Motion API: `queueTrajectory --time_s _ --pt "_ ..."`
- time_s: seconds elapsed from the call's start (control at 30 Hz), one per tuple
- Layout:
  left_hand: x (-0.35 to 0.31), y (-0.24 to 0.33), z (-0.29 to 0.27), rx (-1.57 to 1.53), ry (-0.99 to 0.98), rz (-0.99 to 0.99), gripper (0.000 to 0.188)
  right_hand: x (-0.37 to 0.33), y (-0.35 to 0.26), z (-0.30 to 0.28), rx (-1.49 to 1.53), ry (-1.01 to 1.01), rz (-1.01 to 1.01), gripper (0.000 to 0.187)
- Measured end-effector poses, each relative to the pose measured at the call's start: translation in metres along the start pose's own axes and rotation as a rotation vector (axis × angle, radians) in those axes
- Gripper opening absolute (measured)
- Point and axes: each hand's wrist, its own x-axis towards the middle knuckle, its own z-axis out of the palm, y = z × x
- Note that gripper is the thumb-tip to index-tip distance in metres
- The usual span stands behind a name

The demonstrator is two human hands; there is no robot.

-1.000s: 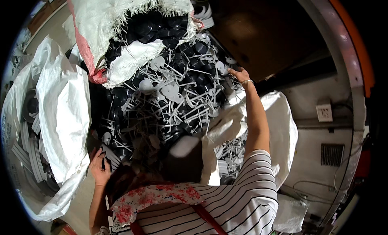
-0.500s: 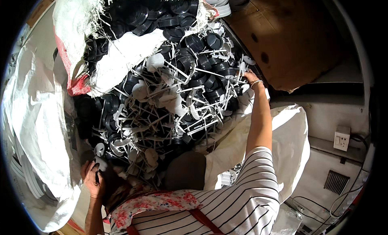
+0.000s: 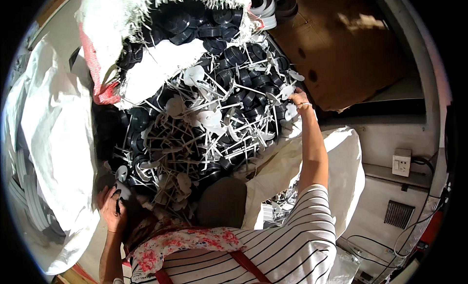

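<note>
Woven white sacks [image 3: 53, 137], uncountable black-and-white plastic parts [image 3: 204, 123]; both hands' fingers clamped on pieces.

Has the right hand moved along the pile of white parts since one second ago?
Cannot tell: the camera itself shifted. The right hand still rests at the right edge of the pile of white parts.

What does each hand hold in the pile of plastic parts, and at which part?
The left hand grips a black part at the pile's near edge; the right hand touches white stemmed pieces. The exact grip cannot be told.

brown cardboard sheet [image 3: 341, 50] upper right | wall socket [image 3: 401, 162] right | vent grille [image 3: 399, 214] below socket
</note>
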Motion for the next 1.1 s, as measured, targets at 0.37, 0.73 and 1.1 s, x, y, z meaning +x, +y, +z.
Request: queueTrajectory --time_s 0.37,0.73,1.1 --pt "-0.016 -0.007 0.003 -0.262 0.047 -0.045 0.026 -0.099 -0.115 0.008 0.083 -0.037 -0.341 0.046" --pt "-0.029 -0.014 0.003 -0.286 0.129 -0.052 0.025 -0.189 -0.209 0.034 0.454 -0.319 -0.553 0.03" --pt "-0.033 -0.009 -0.008 -0.332 0.23 0.059 0.023 -0.364 -0.12 -0.119 -0.025 0.095 -0.601 0.046"
